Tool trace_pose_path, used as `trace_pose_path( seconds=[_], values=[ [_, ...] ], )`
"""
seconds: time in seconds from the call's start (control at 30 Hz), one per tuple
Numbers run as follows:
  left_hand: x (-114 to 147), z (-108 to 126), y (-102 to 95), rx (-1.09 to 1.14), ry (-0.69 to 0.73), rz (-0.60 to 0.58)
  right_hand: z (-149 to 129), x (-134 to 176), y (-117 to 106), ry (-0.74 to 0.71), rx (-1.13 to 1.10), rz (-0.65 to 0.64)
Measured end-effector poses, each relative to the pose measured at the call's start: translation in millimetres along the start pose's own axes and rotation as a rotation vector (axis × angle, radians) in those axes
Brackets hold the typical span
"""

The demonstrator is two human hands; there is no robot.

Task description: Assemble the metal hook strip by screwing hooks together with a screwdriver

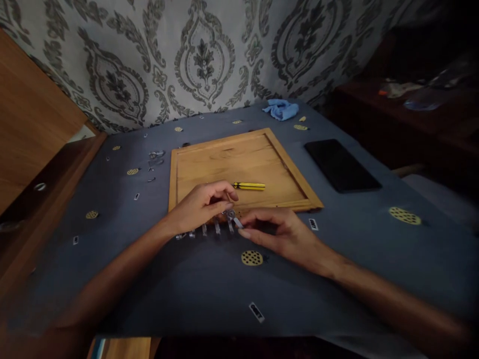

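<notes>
My left hand hovers over the front edge of a wooden board, thumb and fingers closed on a small shiny metal piece. From the right, my right hand pinches the flat silver end of the same piece between thumb and forefinger. Several similar metal pieces lie in a row on the cloth just below the board's edge, partly beneath my left hand. On the board, right behind my fingers, rests a tool with yellow-and-black handles; its head is hidden by my left hand.
Further small metal parts lie on the grey patterned cloth left of the board. A dark flat tablet-like slab sits to the right, and a crumpled blue cloth at the back. A patterned curtain hangs behind.
</notes>
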State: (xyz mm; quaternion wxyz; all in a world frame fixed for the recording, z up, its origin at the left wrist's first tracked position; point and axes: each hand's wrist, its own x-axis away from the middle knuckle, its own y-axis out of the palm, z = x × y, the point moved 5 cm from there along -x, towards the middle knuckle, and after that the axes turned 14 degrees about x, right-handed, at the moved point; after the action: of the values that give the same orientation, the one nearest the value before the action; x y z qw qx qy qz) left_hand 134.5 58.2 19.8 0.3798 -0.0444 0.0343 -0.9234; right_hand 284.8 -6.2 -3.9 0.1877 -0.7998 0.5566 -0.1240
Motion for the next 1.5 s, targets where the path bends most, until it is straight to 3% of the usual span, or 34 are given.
trace_pose_path(
  seconds=[0.1, 0.3, 0.47, 0.73, 1.5],
  values=[
    [-0.8, -3.3, 2.6, -0.043, -0.003, 0.001, 5.6, 2.5, 7.4, 0.072, -0.06, -0.086],
    [9.2, 10.0, -10.7, -0.431, 0.203, 0.198, 18.9, 1.9, 16.3, 0.214, -0.164, -0.133],
    [19.0, 7.8, -2.5, -0.501, 0.195, 0.12, 26.9, 0.2, 11.9, 0.29, -0.216, -0.124],
    [18.7, -3.1, 23.9, -0.84, 0.113, -0.002, 31.1, 2.3, 10.0, 0.318, -0.251, -0.158],
    [13.8, -7.3, 35.5, -0.976, -0.003, 0.056, 31.6, 3.8, 7.6, 0.35, -0.212, -0.176]
  ],
)
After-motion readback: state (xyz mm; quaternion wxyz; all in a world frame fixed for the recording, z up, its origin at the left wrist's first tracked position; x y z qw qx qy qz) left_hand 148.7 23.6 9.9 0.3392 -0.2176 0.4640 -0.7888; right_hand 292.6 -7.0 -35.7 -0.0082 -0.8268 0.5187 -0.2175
